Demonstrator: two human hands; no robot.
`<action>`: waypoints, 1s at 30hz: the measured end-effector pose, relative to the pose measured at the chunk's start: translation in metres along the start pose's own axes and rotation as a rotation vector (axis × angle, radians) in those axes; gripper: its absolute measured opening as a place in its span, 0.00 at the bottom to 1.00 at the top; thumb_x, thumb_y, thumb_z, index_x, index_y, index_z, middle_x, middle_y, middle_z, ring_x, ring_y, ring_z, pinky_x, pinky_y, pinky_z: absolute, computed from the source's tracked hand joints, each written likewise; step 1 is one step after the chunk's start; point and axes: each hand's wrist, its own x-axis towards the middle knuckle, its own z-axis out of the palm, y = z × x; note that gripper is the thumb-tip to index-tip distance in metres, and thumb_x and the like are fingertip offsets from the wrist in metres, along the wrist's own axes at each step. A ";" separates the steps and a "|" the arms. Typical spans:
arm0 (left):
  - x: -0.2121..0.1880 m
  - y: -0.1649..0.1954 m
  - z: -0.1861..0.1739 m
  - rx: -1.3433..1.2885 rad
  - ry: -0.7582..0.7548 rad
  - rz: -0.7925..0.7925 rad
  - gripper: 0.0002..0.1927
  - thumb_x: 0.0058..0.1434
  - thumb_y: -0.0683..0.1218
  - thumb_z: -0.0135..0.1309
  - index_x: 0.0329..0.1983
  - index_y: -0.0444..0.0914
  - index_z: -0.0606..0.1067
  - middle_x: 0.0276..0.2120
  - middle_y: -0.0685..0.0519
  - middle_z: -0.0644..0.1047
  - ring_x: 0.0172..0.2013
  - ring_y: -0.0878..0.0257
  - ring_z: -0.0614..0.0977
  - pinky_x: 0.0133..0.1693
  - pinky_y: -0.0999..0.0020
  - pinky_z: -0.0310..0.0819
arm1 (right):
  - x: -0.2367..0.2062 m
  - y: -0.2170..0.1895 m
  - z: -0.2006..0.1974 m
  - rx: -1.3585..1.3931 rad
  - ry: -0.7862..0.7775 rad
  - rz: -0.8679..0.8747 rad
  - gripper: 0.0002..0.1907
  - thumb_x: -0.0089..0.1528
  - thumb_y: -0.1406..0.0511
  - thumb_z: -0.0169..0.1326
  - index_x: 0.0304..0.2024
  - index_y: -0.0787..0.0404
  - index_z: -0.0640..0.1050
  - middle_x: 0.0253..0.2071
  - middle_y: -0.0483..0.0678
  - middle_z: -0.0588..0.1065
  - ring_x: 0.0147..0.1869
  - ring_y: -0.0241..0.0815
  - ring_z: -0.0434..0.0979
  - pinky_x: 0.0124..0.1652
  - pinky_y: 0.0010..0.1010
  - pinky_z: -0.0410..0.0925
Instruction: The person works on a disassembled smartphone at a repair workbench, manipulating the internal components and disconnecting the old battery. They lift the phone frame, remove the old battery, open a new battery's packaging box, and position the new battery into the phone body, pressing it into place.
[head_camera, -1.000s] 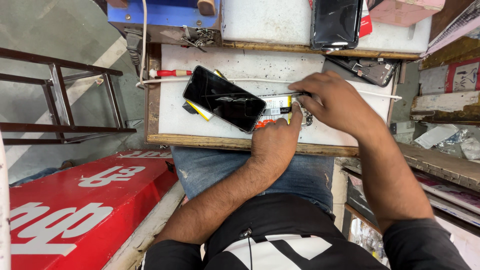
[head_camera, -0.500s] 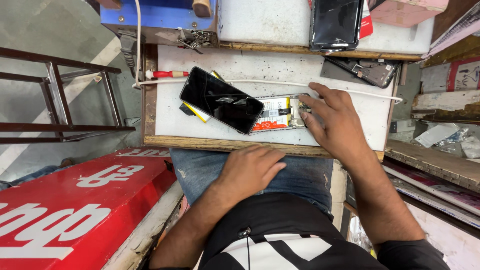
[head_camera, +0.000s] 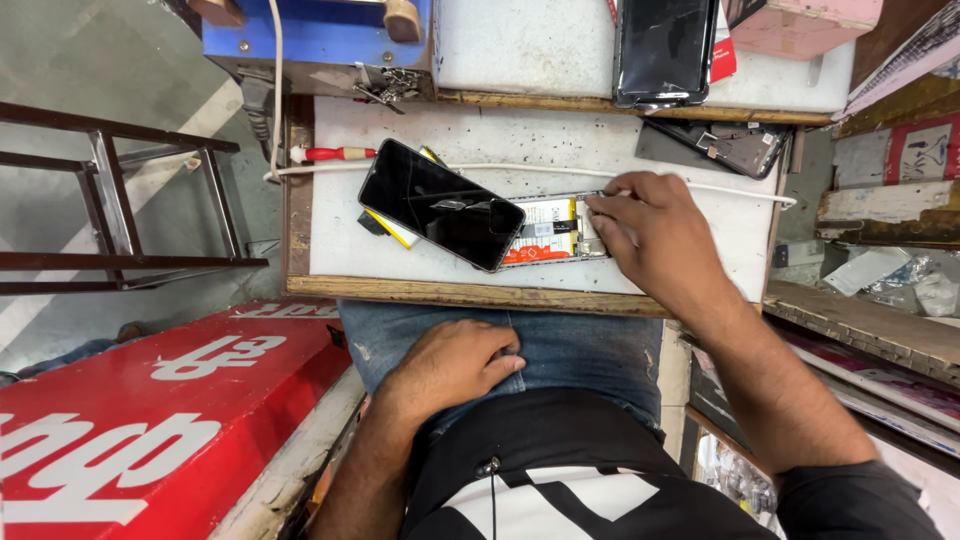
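Observation:
An opened phone body (head_camera: 545, 232) with its battery showing lies on the white work board (head_camera: 520, 140). A black phone screen (head_camera: 440, 204) lies tilted over its left part. My right hand (head_camera: 655, 235) rests on the right end of the opened phone, fingertips pressing on its inner parts. My left hand (head_camera: 450, 365) lies on my jeans-clad thigh below the board's wooden edge, fingers loosely curled, holding nothing.
A red-handled screwdriver (head_camera: 335, 154) and a white cable (head_camera: 560, 170) lie on the board. A second black phone (head_camera: 665, 50) and a dark phone back (head_camera: 715, 145) sit further off. A blue device (head_camera: 310, 35) stands at the top left, a red box (head_camera: 150, 410) beside my leg.
My left hand has left the opened phone and dropped to my thigh. My right hand has stayed on the phone's right end and shifted slightly.

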 end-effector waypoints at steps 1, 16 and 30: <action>-0.002 0.002 -0.005 -0.034 0.072 0.053 0.15 0.64 0.55 0.56 0.43 0.41 0.80 0.33 0.49 0.83 0.40 0.50 0.84 0.42 0.51 0.78 | -0.003 0.001 0.003 0.071 0.054 0.053 0.12 0.65 0.67 0.59 0.52 0.57 0.83 0.53 0.50 0.78 0.57 0.52 0.75 0.53 0.40 0.71; 0.090 0.064 0.001 0.509 0.583 0.214 0.13 0.61 0.46 0.56 0.49 0.39 0.74 0.64 0.44 0.73 0.29 0.57 0.84 0.24 0.61 0.80 | -0.020 0.011 0.006 -0.018 0.118 0.041 0.18 0.61 0.71 0.62 0.55 0.60 0.82 0.53 0.50 0.78 0.51 0.53 0.74 0.50 0.41 0.71; 0.103 0.067 -0.005 0.521 0.588 0.205 0.18 0.61 0.51 0.61 0.51 0.39 0.74 0.61 0.47 0.75 0.30 0.57 0.84 0.24 0.62 0.79 | -0.014 0.018 -0.002 0.060 0.038 0.053 0.20 0.61 0.68 0.61 0.57 0.61 0.80 0.55 0.54 0.75 0.56 0.57 0.72 0.53 0.44 0.69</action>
